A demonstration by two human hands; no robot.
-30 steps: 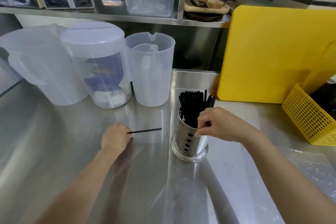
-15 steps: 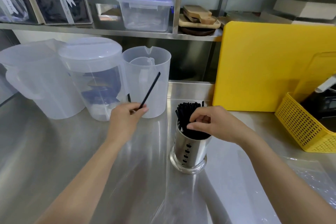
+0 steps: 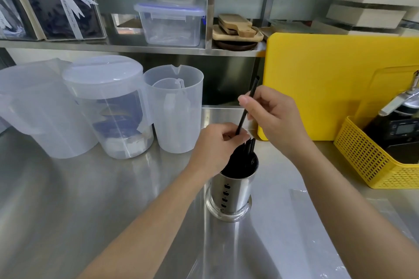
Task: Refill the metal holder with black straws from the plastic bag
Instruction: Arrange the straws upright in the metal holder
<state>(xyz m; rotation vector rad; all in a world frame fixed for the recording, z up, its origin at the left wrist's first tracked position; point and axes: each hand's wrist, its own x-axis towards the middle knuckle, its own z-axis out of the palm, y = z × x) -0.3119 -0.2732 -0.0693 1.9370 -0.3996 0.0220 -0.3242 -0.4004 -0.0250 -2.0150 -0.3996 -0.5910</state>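
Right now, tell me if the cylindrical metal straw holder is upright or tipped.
Upright: the cylindrical metal holder sits flat on its round base on the steel counter, black straws inside.

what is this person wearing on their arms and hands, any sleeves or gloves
Nothing that shows. The left arm and right arm are bare right to the frame edge, with no sleeves in view. The left hand and right hand have no gloves, and no rings, watch or bracelets are visible.
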